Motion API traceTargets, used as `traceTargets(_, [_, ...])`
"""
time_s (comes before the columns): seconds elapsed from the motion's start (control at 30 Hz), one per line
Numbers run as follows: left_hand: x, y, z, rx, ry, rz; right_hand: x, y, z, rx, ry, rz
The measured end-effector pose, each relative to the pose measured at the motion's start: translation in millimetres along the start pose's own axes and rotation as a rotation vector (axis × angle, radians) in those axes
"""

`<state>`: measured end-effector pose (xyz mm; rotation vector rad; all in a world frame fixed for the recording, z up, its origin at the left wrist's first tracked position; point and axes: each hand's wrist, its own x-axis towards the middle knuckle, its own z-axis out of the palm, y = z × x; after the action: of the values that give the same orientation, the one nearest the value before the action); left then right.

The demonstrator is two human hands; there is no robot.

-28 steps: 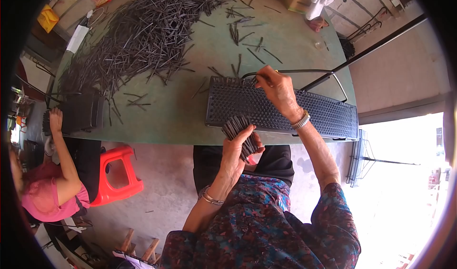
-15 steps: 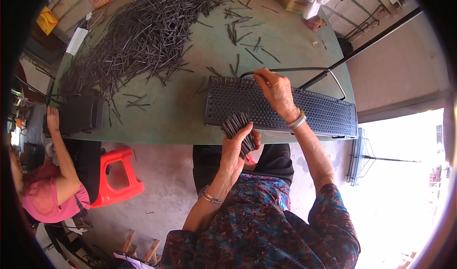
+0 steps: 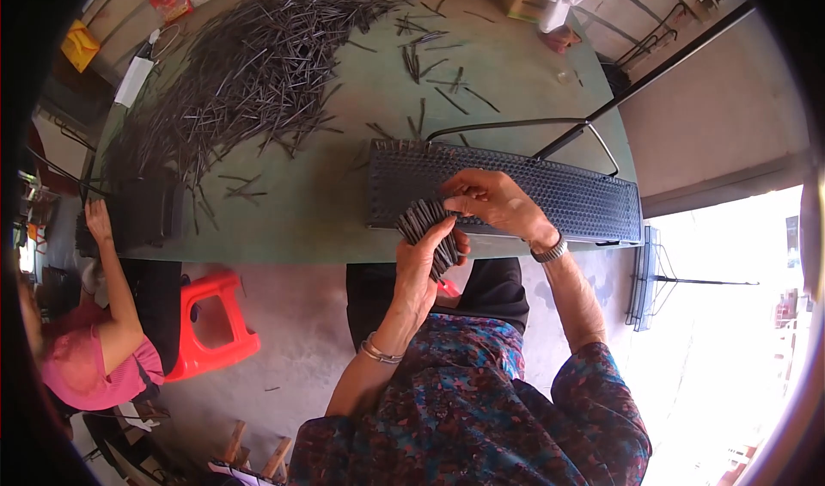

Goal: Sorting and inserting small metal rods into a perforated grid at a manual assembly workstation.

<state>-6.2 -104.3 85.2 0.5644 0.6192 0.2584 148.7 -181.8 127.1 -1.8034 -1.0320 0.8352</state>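
My left hand [image 3: 417,261] is wrapped round a bundle of thin dark sticks [image 3: 418,218], held above the table's near edge. The sticks fan out at the top of my fist. My right hand [image 3: 500,204] reaches over from the right, thumb and fingers pinched at the bundle's upper end; anything between the fingertips is too small to make out. Behind both hands lies a long dark block [image 3: 580,195] with rows of small holes across its top. Along its far left edge, a few short stick ends [image 3: 400,146] appear to stand in the holes.
A large heap of dark sticks [image 3: 258,65] covers the far left of the green table [image 3: 344,172]. A black bar frame [image 3: 593,116] rises behind the block. At left, a co-worker in pink [image 3: 103,357] sits by another dark block [image 3: 155,211], near a red stool [image 3: 232,336].
My right hand has come from the far left edge of the perforated block back toward me, down to the bundle. My left hand keeps its grip almost in place.
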Motion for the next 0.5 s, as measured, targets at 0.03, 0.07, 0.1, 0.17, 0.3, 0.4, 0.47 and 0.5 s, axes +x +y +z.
traceTargets(0.03, [0,0,1,0.01,-0.005,-0.003,0,5,1,0.041,-0.038,0.036])
traceTargets(0.07, [1,-1,1,0.01,-0.008,-0.005,-1,8,1,0.081,-0.076,0.071])
traceTargets(0.1, [2,-1,0,0.041,0.0,-0.009,0,6,0,0.082,-0.079,0.068])
traceTargets(0.17, [3,0,1,0.072,0.01,-0.01,0,-3,-6,0.076,-0.133,0.12])
traceTargets(0.3, [3,0,4,0.055,0.033,-0.015,0,-8,-9,0.054,-0.149,0.153])
traceTargets(0.4, [6,1,6,0.023,0.041,-0.02,-2,-5,-11,0.202,-0.117,0.168])
traceTargets(0.47, [7,1,6,-0.009,0.052,-0.024,-3,-7,-13,0.196,-0.033,0.128])
traceTargets(0.5, [7,1,5,-0.027,0.06,-0.031,-3,-6,-13,0.197,-0.035,0.127])
